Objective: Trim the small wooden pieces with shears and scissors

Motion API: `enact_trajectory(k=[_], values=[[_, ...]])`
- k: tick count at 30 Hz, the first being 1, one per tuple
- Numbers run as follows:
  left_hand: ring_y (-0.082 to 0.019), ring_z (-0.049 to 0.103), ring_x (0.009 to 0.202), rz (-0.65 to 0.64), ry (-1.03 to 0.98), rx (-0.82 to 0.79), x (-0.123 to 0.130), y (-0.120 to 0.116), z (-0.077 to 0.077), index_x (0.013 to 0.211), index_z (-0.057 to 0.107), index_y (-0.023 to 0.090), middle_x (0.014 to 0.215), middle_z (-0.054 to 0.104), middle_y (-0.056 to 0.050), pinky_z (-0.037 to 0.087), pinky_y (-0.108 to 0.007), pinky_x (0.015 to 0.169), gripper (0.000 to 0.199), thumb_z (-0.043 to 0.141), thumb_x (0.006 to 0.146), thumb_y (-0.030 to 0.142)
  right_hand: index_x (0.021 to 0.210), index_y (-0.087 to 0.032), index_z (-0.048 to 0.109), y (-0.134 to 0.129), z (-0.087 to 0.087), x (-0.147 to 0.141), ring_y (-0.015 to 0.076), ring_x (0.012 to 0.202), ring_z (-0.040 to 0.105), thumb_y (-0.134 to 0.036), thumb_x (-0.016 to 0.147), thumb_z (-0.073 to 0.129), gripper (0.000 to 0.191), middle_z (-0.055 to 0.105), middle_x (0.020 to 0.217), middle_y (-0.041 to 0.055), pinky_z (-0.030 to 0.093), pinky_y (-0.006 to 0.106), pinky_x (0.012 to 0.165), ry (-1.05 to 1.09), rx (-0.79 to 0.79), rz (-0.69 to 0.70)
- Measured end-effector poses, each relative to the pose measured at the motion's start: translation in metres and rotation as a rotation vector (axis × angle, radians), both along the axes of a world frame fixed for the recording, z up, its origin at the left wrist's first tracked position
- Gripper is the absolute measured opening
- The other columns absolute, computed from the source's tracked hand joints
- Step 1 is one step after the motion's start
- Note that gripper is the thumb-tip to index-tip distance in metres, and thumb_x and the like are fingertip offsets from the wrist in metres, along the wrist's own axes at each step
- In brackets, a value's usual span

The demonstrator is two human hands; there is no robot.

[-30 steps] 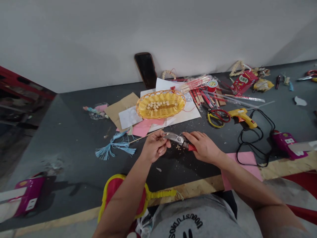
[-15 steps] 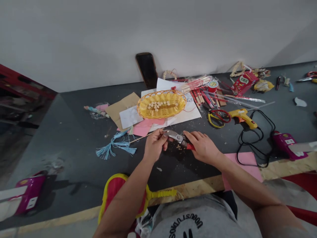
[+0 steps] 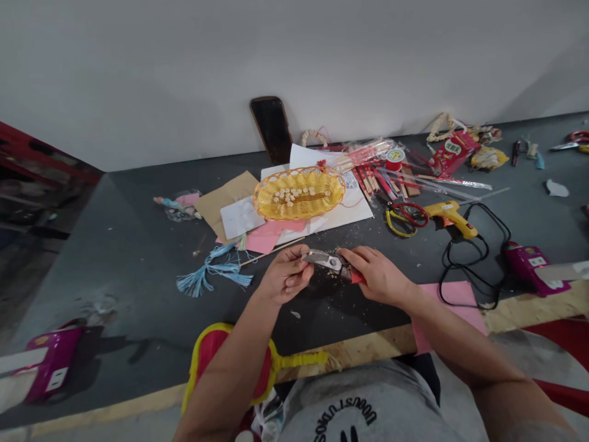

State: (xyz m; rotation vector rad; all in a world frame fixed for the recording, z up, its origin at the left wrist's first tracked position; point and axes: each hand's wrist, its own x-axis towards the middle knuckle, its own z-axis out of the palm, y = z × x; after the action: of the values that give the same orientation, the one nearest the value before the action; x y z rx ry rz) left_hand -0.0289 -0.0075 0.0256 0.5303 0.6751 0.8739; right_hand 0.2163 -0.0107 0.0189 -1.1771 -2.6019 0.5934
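My right hand (image 3: 380, 273) grips the red handles of a pair of pruning shears (image 3: 329, 261), whose metal blades point left. At the blade tips, my left hand (image 3: 288, 273) is closed in a pinch, with a tiny pale piece (image 3: 310, 252) showing at its fingertips; its kind is too small to make out. Under the shears, small beige bits (image 3: 333, 274) are scattered on the dark table. A yellow woven basket (image 3: 301, 212) holding several small pale pieces stands just beyond my hands. Behind my left hand lies a thin wooden stick (image 3: 271, 250).
Blue tassels (image 3: 214, 273) lie left, beside brown and pink paper. To the right are scissors (image 3: 407, 220), a yellow glue gun (image 3: 453, 218) with a looped black cord, and a purple device (image 3: 534, 270). A phone (image 3: 271, 129) leans on the wall. Another purple device (image 3: 53, 362) sits left.
My left hand has turned slightly, its fingers curling more beside the blade tips. The shears have tilted and shifted slightly down; my right hand still grips them.
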Motion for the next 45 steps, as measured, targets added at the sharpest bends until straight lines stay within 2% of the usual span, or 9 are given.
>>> enact_trajectory(k=[6,10,12,14,20,27,34,39,45], values=[[-0.001,0.029,0.031,0.152,0.190,0.061,0.013,0.001,-0.002,0.076,0.056,0.017,0.054,0.064,0.001,0.022,-0.012,0.030,0.033,0.084,0.066,0.031,0.140,-0.016,0.046,-0.004,0.000,-0.002,0.0231,0.102,0.059,-0.010,0.080,0.049,0.060,0.062,0.115,0.0115,0.049,0.038,0.094,-0.011,-0.034,-0.083],[-0.007,0.052,0.041,0.376,0.635,0.295,0.021,0.001,-0.007,0.075,0.060,0.017,0.057,0.065,0.002,0.042,-0.018,0.044,0.025,0.077,0.074,0.035,0.146,-0.017,0.041,-0.003,-0.001,-0.005,0.0259,0.109,0.057,-0.012,0.081,0.052,0.066,0.060,0.124,0.0134,0.047,0.040,0.096,-0.102,-0.010,-0.148],[-0.010,0.057,0.045,0.414,0.833,0.364,0.020,-0.001,-0.008,0.075,0.063,0.018,0.052,0.062,0.004,0.046,-0.019,0.049,0.018,0.074,0.077,0.032,0.149,-0.017,0.037,-0.002,-0.001,-0.007,0.0271,0.113,0.056,-0.013,0.082,0.052,0.069,0.058,0.129,0.0140,0.046,0.042,0.097,-0.138,-0.001,-0.152],[-0.011,0.058,0.044,0.404,0.894,0.385,0.018,-0.002,-0.008,0.074,0.064,0.018,0.049,0.061,0.004,0.046,-0.020,0.049,0.015,0.071,0.079,0.030,0.151,-0.017,0.035,-0.002,-0.001,-0.007,0.0276,0.113,0.055,-0.014,0.083,0.052,0.070,0.057,0.131,0.0143,0.046,0.043,0.098,-0.155,0.001,-0.141],[-0.009,0.053,0.038,0.320,0.614,0.355,0.014,-0.001,-0.012,0.073,0.063,0.016,0.063,0.069,-0.001,0.042,-0.021,0.040,0.020,0.071,0.079,0.033,0.151,-0.016,0.035,0.000,0.002,-0.004,0.0287,0.113,0.054,-0.016,0.084,0.052,0.069,0.057,0.132,0.0151,0.046,0.045,0.097,-0.149,-0.006,-0.092],[-0.007,0.043,0.029,0.255,0.405,0.203,0.018,0.000,-0.002,0.068,0.056,0.016,0.056,0.068,-0.001,0.033,-0.020,0.031,0.034,0.081,0.066,0.038,0.148,-0.015,0.039,0.000,0.003,-0.001,0.0278,0.112,0.054,-0.012,0.081,0.050,0.068,0.059,0.127,0.0139,0.046,0.044,0.099,-0.083,-0.008,-0.055],[-0.005,0.043,0.031,0.276,0.441,0.212,0.021,-0.001,-0.006,0.069,0.058,0.015,0.057,0.067,0.000,0.034,-0.019,0.031,0.033,0.080,0.069,0.039,0.140,-0.014,0.046,-0.004,0.002,-0.002,0.0243,0.102,0.059,-0.009,0.079,0.048,0.061,0.061,0.114,0.0122,0.049,0.039,0.095,-0.058,-0.057,-0.094],[-0.006,0.048,0.034,0.306,0.500,0.258,0.019,0.000,-0.011,0.071,0.060,0.014,0.059,0.068,0.000,0.037,-0.018,0.033,0.027,0.077,0.073,0.035,0.145,-0.015,0.041,-0.002,0.000,-0.003,0.0271,0.107,0.057,-0.012,0.081,0.051,0.065,0.060,0.122,0.0138,0.048,0.043,0.096,-0.104,-0.016,-0.092],[-0.002,0.035,0.027,0.198,0.308,0.100,0.016,0.000,0.002,0.069,0.054,0.016,0.052,0.065,0.001,0.027,-0.013,0.027,0.036,0.084,0.065,0.034,0.148,-0.013,0.037,0.004,0.001,0.003,0.0289,0.112,0.053,-0.012,0.078,0.054,0.072,0.058,0.129,0.0158,0.047,0.046,0.098,-0.086,0.023,-0.002]])
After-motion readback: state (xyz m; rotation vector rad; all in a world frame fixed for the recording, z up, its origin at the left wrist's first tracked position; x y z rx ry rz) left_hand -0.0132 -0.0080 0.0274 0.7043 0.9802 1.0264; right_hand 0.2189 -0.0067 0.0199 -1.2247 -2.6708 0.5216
